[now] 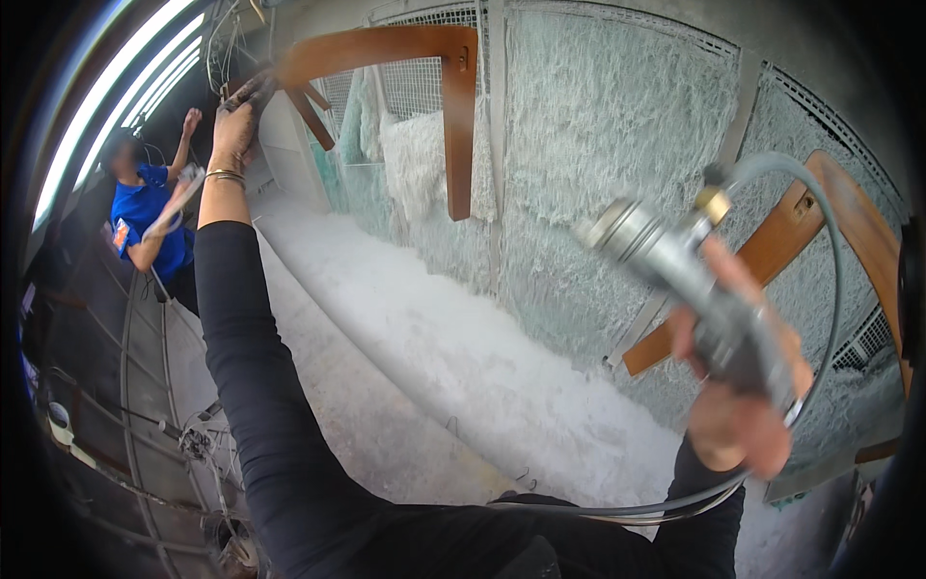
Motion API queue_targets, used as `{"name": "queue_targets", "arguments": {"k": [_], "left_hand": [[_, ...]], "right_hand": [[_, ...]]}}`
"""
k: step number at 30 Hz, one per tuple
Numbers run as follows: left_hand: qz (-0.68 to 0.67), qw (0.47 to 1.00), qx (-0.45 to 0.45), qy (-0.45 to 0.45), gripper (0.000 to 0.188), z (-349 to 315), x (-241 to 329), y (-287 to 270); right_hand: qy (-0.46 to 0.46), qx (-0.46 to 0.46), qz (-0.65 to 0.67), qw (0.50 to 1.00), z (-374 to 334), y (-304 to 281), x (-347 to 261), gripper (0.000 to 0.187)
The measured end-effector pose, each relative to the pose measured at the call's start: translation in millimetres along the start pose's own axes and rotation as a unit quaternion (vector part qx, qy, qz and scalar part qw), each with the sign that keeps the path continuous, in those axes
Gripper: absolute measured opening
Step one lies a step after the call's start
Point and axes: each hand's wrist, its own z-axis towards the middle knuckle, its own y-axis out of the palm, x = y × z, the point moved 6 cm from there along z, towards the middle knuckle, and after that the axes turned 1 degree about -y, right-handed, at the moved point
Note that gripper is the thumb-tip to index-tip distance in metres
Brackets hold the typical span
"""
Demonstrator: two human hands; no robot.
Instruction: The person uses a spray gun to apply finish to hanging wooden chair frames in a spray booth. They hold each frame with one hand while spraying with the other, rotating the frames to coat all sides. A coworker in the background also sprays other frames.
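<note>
My left hand (241,121), its fingers stained dark, is raised at the upper left and closed at the left end of a brown wooden furniture frame (386,50). That frame hangs in the air, with one flat leg pointing down. At the right, my right hand (738,405) is wrapped round a metal spray gun (709,299), blurred by motion. The gun's round nozzle end faces up and left, toward the hanging frame but apart from it. A grey hose (831,280) loops from the gun's brass fitting, and tubing runs low across my body.
More brown wooden parts (791,241) hang behind the gun. Whitish-green, coated wall panels (617,145) stand ahead above a trough of white foam (424,299). A person in a blue shirt (159,217) works at the left, near wires and metal rails (130,357).
</note>
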Motion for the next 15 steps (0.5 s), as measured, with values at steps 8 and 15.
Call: {"name": "queue_targets", "arguments": {"k": [8,15], "left_hand": [[0.020,0.999,0.045,0.010,0.038,-15,26,0],[0.058,0.996,0.033,0.051,0.044,-44,64,6]], "right_hand": [[-0.075,-0.077,-0.095,0.990,0,11,64,0.059],[0.060,-0.286,-0.104,0.951,-52,71,90,0.060]]}}
